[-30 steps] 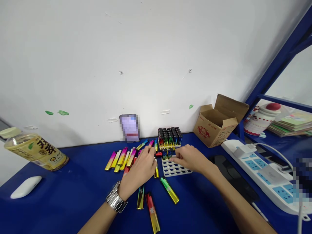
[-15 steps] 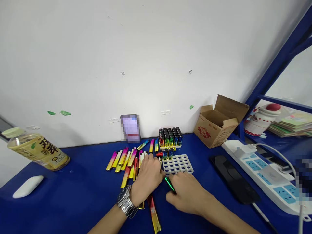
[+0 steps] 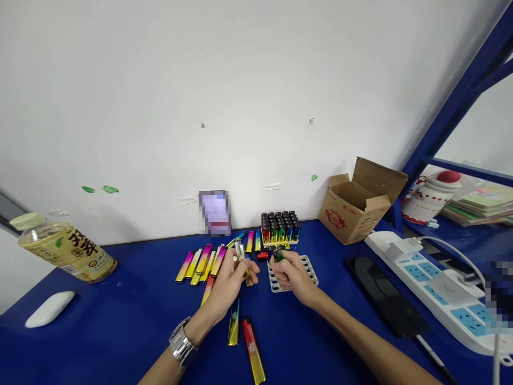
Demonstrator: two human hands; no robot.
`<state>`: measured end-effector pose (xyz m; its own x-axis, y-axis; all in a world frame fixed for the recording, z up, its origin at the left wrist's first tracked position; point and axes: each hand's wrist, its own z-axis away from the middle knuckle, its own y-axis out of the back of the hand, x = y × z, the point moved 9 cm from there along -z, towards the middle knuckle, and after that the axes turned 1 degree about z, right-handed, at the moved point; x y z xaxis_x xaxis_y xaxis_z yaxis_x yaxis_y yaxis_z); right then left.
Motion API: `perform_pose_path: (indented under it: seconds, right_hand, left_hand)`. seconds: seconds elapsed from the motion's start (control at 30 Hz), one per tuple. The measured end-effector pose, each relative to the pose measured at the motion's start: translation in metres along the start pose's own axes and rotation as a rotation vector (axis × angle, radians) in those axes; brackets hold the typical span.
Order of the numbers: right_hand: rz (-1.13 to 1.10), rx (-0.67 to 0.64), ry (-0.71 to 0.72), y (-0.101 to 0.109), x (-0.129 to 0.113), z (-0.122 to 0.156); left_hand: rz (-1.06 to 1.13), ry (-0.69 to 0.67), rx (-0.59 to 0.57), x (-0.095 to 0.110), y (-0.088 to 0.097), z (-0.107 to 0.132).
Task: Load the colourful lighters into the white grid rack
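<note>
Viewed from the person's own head, above the blue surface (image 3: 152, 315), facing forward and down, over both forearms (image 3: 352, 329) in the foreground, toward the white wall (image 3: 256, 107) behind. Placed near enough for close sight of the left hand (image 3: 228, 278) and right hand (image 3: 294, 275), both a little below mid-height, with the wall across most of the upper half. Wide in coverage, from the bottle (image 3: 68, 251) at far left to the power strip (image 3: 433, 294) and slanting blue frame (image 3: 452, 107) at far right.
</note>
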<state>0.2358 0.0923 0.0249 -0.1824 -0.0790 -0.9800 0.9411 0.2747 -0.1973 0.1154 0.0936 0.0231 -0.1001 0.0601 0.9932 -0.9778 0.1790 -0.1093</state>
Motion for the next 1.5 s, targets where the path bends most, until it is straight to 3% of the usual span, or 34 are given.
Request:
perform_pose_path:
  seconds: [0.13, 0.53, 0.77, 0.9, 1.17, 1.27, 1.37, 1.5]
  right_hand:
    - [0.155, 0.021, 0.07, -0.005, 0.002, 0.0]
    - [0.427, 0.117, 0.196, 0.0, -0.014, 0.005]
    - [0.358, 0.102, 0.136, 0.0, -0.009, 0.005]
    - [0.406, 0.099, 0.186, -0.002, -0.015, 0.008]
    - [0.405, 0.118, 0.178, -0.001, -0.015, 0.008]
    - [0.411, 0.138, 0.2, 0.003, -0.016, 0.009]
    - [0.367, 0.078, 0.198, 0.006, -0.018, 0.009]
    - [0.29, -0.002, 0.296, 0.017, -0.038, 0.011]
  left_hand:
    - [0.035, -0.02, 0.029, -0.003, -0.001, -0.001]
    - [-0.235, -0.005, 0.123, 0.002, 0.003, 0.006]
    - [-0.346, -0.019, 0.165, 0.006, 0.005, 0.007]
    - [-0.32, -0.077, 0.211, 0.01, 0.006, 0.009]
    - [-0.475, -0.124, 0.235, 0.014, 0.006, 0.011]
    - [-0.506, -0.144, 0.202, 0.014, 0.0, 0.011]
    - [-0.525, -0.155, 0.114, 0.013, -0.011, 0.011]
    - [-0.607, -0.166, 0.065, 0.015, -0.019, 0.008]
